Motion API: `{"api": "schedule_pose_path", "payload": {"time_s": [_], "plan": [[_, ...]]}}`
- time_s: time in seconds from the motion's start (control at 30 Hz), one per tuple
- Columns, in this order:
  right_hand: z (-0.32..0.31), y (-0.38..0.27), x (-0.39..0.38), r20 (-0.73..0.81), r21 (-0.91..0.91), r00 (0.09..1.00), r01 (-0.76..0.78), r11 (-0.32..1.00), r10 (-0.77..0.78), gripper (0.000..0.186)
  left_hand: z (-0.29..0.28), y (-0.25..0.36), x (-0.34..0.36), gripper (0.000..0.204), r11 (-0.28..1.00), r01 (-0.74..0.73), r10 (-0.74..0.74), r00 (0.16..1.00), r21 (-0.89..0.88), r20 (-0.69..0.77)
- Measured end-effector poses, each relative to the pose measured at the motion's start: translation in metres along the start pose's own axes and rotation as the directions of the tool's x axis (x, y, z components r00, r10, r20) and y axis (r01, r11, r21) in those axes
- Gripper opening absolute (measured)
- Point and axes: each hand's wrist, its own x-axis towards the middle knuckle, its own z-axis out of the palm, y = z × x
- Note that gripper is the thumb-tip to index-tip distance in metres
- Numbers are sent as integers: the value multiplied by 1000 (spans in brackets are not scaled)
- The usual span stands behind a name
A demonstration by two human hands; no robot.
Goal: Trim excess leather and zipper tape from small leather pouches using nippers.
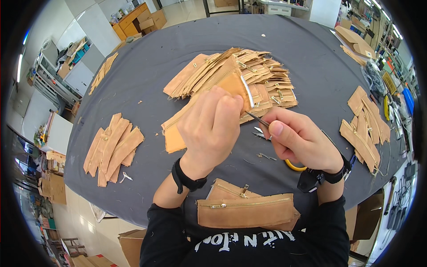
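Observation:
My left hand [209, 124] is closed on a tan fabric zipper piece [233, 84] with a white edge, raised over the table's middle. A thin pointed metal tool [256, 118] is gripped by my right hand [302, 140], its tip at the piece's edge beside my left fingers. Behind both hands lies a large stack [275, 73] of tan zippered pieces. Yellow-handled scissors [294, 167] are partly hidden under my right hand, with small metal bits [266, 156] nearby. Two tan zipper panels [244, 213] lie overlapping at the near edge.
On the grey-covered table [133, 75], loose tan piles rest at left [113, 149] and right [362, 129], with a thin strip bundle [102, 73] at the far left. A clear bag [373, 80] and cardboard [351, 42] sit at the back right. Boxes stand around the table.

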Motion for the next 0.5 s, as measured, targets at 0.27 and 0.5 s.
{"api": "schedule_pose_path", "payload": {"time_s": [0.27,0.5], "plan": [[-2,5,3,-34,77,998,-41,996,44,22,1,-1,-1,20,1000,-29,28,1000,-11,-9],[-6,8,-5,-115,229,982,171,958,-147,19,0,0,-3,17,999,-34,34,999,-23,-2]]}}
